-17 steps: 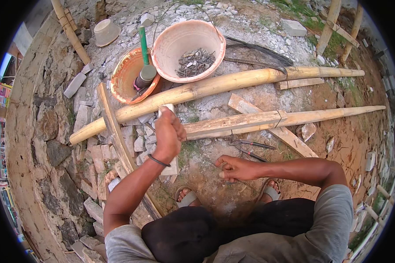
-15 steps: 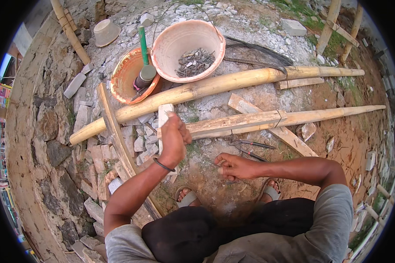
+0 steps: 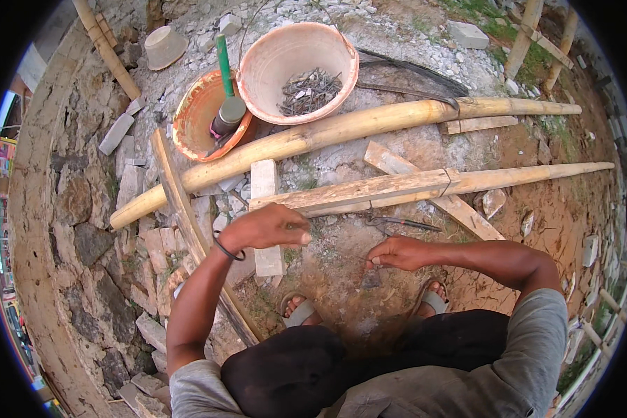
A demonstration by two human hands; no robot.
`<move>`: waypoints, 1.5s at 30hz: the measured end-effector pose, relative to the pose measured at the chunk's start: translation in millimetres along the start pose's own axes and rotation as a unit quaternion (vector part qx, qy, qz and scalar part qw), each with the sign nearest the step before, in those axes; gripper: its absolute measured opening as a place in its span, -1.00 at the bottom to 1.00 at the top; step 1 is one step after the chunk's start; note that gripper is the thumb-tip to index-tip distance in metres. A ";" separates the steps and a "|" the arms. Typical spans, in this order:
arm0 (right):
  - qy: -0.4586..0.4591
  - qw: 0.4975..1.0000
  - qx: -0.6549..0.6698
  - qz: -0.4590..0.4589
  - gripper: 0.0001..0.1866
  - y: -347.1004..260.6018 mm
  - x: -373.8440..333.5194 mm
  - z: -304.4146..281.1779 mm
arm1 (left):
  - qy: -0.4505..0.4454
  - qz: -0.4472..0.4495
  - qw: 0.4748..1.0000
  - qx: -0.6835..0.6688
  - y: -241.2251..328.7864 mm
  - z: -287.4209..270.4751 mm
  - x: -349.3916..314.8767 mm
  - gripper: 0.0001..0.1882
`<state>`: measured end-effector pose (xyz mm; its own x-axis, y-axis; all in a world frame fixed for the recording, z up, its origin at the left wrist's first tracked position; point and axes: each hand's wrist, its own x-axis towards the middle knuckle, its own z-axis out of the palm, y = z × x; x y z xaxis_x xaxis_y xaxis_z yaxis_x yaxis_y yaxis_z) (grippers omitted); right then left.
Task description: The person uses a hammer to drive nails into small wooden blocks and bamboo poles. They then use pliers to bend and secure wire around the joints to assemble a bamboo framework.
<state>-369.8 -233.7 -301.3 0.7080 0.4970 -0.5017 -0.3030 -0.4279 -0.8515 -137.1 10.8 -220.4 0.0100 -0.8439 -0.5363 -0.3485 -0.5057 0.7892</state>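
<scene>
My left hand [image 3: 272, 227] hovers at the left end of a squared timber [image 3: 376, 190], its fingers loosely bent, with a gap between thumb and forefinger. Nothing shows in that gap. My right hand [image 3: 403, 252] is closed, in front of my right foot. A small dark grey, wedge-like shape [image 3: 371, 279] shows just below its fingers; whether they hold it is unclear. Under the timber's left end lies a pale wooden block [image 3: 265, 180], partly hidden by my left hand. The timber lies along a thin bamboo pole [image 3: 515, 178], bound to it with dark wire.
Dark-handled pincers [image 3: 407, 223] lie beyond my right hand. A thick bamboo pole [image 3: 285, 143] crosses behind, before a bucket [image 3: 258, 70] of nails and an orange bucket [image 3: 188, 143] containing a green-handled tool. Planks [image 3: 467, 217] lie beneath the timber; rubble stones [image 3: 90, 240] line the left.
My left hand has come down and nearer, off the timber's end, and its fingers have loosened. My right hand has shifted right and slightly farther away; the grey wedge shape now shows below it.
</scene>
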 end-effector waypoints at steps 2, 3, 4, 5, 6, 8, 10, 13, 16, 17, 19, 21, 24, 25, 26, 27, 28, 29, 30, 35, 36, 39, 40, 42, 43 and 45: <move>0.004 0.995 -0.097 -0.006 -0.75 12.1 -6.0 -0.4 | 0.001 -0.071 0.992 0.102 -4.6 -32.9 -17.2 -0.64; -0.005 0.988 -0.154 0.032 -0.75 17.8 -7.2 0.4 | 0.057 -0.105 0.988 0.094 -8.6 -42.6 -20.0 -0.65; 0.009 0.983 -0.178 0.038 -0.75 22.3 -6.7 3.7 | 0.109 -0.101 0.985 0.087 -13.4 -49.2 -14.0 -0.66; 0.014 0.974 -0.210 0.085 -0.75 26.1 -4.4 9.1 | 0.162 -0.097 0.979 0.080 -18.2 -53.0 -3.2 -0.67; 0.014 0.963 -0.237 0.126 -0.75 30.2 0.3 11.2 | 0.214 -0.082 0.971 0.068 -22.9 -56.5 9.5 -0.68; 0.047 0.961 -0.237 0.137 -0.75 37.3 20.7 14.9 | 0.233 -0.078 0.951 0.188 -30.7 -58.9 41.1 -0.69; 0.095 0.967 -0.188 0.144 -0.75 42.7 47.0 18.3 | 0.277 -0.115 0.921 0.249 -37.6 -51.6 65.0 -0.69; 0.217 0.965 -0.089 0.117 -0.76 46.9 88.4 25.2 | 0.357 -0.199 0.874 0.264 -46.2 -45.0 84.5 -0.69; 0.347 0.936 -0.050 0.037 -0.78 40.8 126.2 47.8 | 0.344 -0.206 0.878 0.262 -57.6 -43.1 85.9 -0.69; 0.380 0.924 -0.024 0.024 -0.78 37.2 139.3 54.4 | 0.324 -0.203 0.888 0.254 -61.5 -43.7 85.9 -0.69; 0.429 0.903 0.028 0.007 -0.78 30.2 160.6 66.4 | 0.270 -0.179 0.910 0.258 -68.9 -42.5 86.3 -0.70; 0.462 0.882 0.095 -0.010 -0.78 24.2 178.9 76.2 | 0.209 -0.134 0.928 0.279 -74.5 -40.4 86.5 -0.71; 0.486 0.869 0.094 0.007 -0.81 19.7 202.4 81.3 | 0.277 -0.054 0.934 0.219 -77.4 -33.3 82.9 -0.71; 0.478 0.872 0.099 0.034 -0.81 19.5 208.2 81.5 | 0.295 -0.013 0.933 0.208 -76.5 -31.5 81.0 -0.73; 0.486 0.870 0.074 0.024 -0.81 19.2 213.1 81.7 | 0.305 0.024 0.932 0.193 -74.8 -29.8 78.6 -0.74; 0.487 0.871 0.066 0.026 -0.81 19.0 217.4 81.5 | 0.305 0.038 0.935 0.175 -72.3 -27.4 75.8 -0.76; 0.481 0.873 0.070 0.048 -0.80 18.4 221.2 81.3 | 0.319 0.027 0.933 0.162 -69.2 -24.9 73.2 -0.78; 0.522 0.851 0.053 -0.003 -0.80 17.7 224.2 81.5 | 0.323 -0.006 0.935 0.145 -65.8 -21.5 70.5 -0.80; 0.556 0.829 0.048 -0.034 -0.80 17.0 226.6 81.6 | 0.336 -0.025 0.933 0.129 -62.3 -16.9 68.0 -0.82; 0.556 0.824 0.112 0.003 -0.78 14.0 230.6 82.3 | 0.483 0.027 0.850 0.211 -52.4 16.0 54.2 -0.87; 0.546 0.827 0.133 0.009 -0.77 13.4 230.4 82.7 | 0.503 0.033 0.834 0.223 -51.9 20.5 53.5 -0.86; 0.487 0.857 0.160 0.058 -0.73 9.3 226.2 88.3 | 0.540 0.053 0.820 0.185 -51.9 30.2 53.6 -0.86; 0.470 0.862 0.172 0.080 -0.71 6.9 223.6 90.7 | 0.548 0.048 0.818 0.168 -52.0 32.9 53.9 -0.85; 0.479 0.851 0.212 0.042 -0.66 -2.1 215.3 102.8 | 0.558 0.032 0.819 0.132 -52.3 36.3 54.9 -0.85; 0.456 0.849 0.259 0.068 -0.64 -6.7 208.6 108.2 | 0.563 0.043 0.816 0.126 -52.8 37.3 55.1 -0.85; 0.421 0.865 0.267 0.060 -0.59 -16.7 190.4 119.2 | 0.563 0.055 0.817 0.112 -54.4 38.4 54.3 -0.86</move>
<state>-306.0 -41.9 -400.7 0.7969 -0.3482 -0.4937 -0.4987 0.0820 -0.8629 -153.6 -0.6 -304.0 0.7790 -0.5753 0.2492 -0.5669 -0.4767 0.6718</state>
